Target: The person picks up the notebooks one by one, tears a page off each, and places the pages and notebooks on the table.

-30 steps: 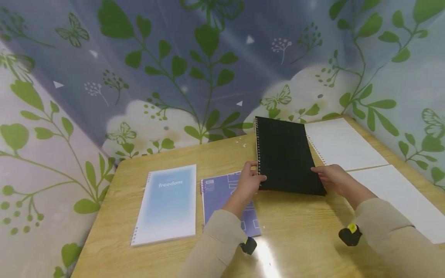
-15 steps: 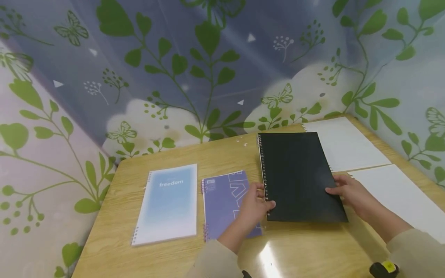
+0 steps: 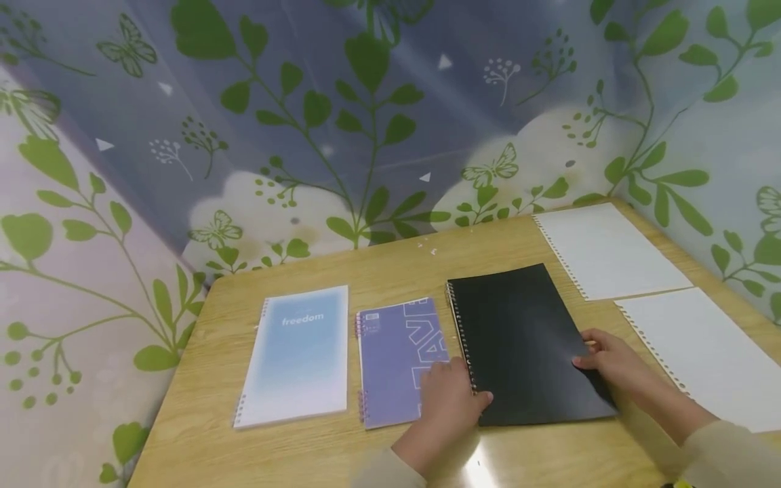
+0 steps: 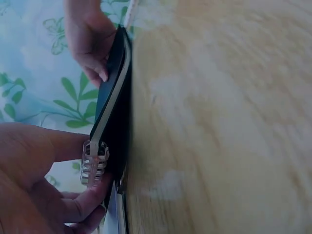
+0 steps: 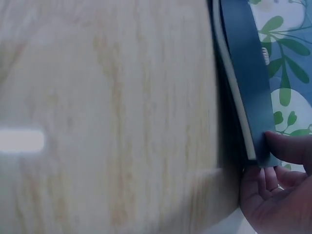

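Green leaves and butterflies are patterning the blue-and-white wall covering [image 3: 317, 156] that is rising behind a wood-grained counter [image 3: 305, 461]. Black covers are making the notebook [image 3: 525, 346] between the two hands the largest item here; it is lying between a purple notebook and loose sheets, its cover bowing slightly, and I cannot tell whether its whole underside is touching the counter. A blue-and-white notebook [image 3: 295, 359] marked "freedom" is lying flat at far left. Two white sheets [image 3: 613, 251] with punched edges are resting at right, one above the other. The purple notebook [image 3: 393, 373] is sitting just left of the black one, partly hidden by a hand. Both forearms are slanting up from the lower edge, in beige sleeves [image 3: 726, 434]. The left hand [image 3: 448, 396] is pinching the spiral binding [image 4: 95, 163] near its lower end, thumb on the front cover, other fingers curling beneath. The right hand [image 3: 616, 362] is pinching the opposite edge, thumb on top and fingers bending underneath. Tiny white scraps [image 3: 434, 251] are lying near the back edge.
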Motion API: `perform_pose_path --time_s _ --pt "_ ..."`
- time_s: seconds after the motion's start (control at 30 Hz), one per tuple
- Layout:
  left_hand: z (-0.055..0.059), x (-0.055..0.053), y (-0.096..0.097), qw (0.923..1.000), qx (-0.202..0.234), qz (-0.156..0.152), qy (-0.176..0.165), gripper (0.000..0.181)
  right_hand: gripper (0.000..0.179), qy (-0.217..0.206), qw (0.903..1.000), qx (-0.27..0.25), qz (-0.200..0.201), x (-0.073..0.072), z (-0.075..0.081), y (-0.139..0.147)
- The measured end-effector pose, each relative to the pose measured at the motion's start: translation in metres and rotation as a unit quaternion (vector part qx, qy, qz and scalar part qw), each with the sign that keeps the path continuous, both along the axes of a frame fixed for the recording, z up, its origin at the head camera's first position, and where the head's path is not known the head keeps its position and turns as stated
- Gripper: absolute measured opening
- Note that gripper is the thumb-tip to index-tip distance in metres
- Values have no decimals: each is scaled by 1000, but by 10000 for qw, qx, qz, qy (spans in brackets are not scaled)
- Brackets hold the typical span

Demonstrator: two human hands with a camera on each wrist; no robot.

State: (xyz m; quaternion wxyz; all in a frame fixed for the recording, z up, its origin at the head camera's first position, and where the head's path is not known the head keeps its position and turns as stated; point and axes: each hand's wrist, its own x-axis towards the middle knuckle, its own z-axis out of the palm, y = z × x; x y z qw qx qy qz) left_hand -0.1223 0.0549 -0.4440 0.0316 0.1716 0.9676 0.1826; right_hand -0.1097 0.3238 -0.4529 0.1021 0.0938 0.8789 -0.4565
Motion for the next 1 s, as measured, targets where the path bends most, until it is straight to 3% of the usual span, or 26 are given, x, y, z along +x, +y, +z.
perform_pose_path --time_s 0.17,0.37,0.47,0.57,0.8,0.9,1.0 --pt "-3 5 3 9974 -622 -294 237 68 57 299 9971 698 94 0 -1 -3" --pt "-5 4 3 9868 -1374 -644 562 63 53 1014 9812 1612 299 -1 -5 -7" --pt "-5 0 3 9854 -1417 -825 466 62 51 1263 9702 2040 348 -3 -6 -8" --pt "-6 -3 2 9842 -1417 -1031 233 64 53 1185 9666 2248 342 -3 -6 -9" --pt "-6 -8 2 9815 -1475 -1219 -53 68 53 1118 9697 2154 292 -2 -6 -10" --pt "-5 -10 2 9836 -1325 -1224 -31 64 48 1330 9742 1803 265 -3 -1 -10" --pt "0 -14 0 9898 -771 -1191 125 56 45 1288 9852 1112 190 -1 13 -13"
